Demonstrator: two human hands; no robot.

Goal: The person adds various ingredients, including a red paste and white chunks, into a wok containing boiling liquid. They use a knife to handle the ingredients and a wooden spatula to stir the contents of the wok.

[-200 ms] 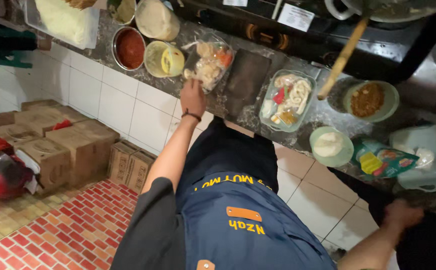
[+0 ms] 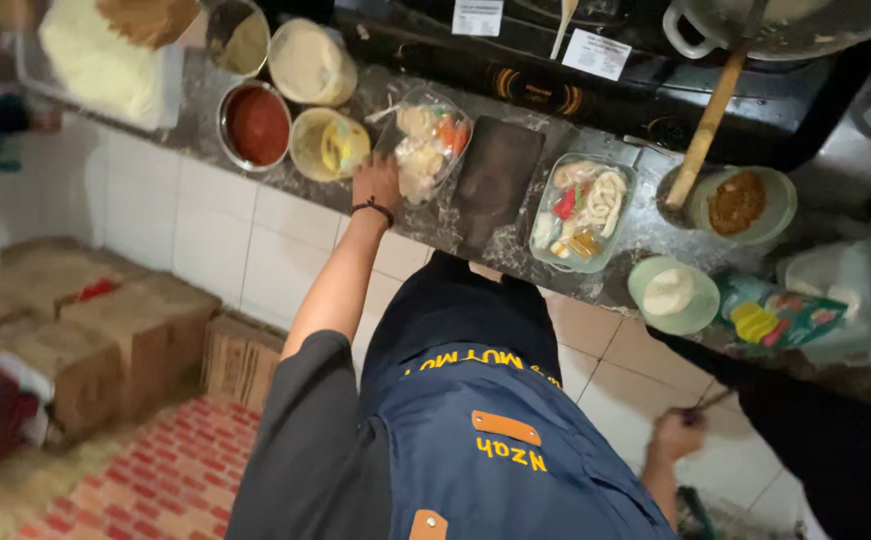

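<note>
My left hand (image 2: 376, 183), with a dark band on its wrist, reaches up to the edge of the dark stone counter (image 2: 426, 225). Its fingers touch the near left side of a clear plastic container (image 2: 428, 140) of mixed food pieces; whether they grip it is hidden. My right hand (image 2: 674, 437) hangs low beside my dark blue apron (image 2: 476, 420). It is closed around a thin dark stick (image 2: 713, 402) that points up and to the right.
On the counter stand a bowl of red sauce (image 2: 258, 124), a yellow-green tub (image 2: 328, 143), a dark cutting board (image 2: 498, 180), a second clear food tray (image 2: 584, 210), small bowls (image 2: 673, 293) and a stove with a wok (image 2: 796, 25). Cardboard boxes (image 2: 106, 330) sit on the floor at left.
My right hand has drawn in toward my body and now grips a thin stick. My left hand stays at the counter edge by the clear container.
</note>
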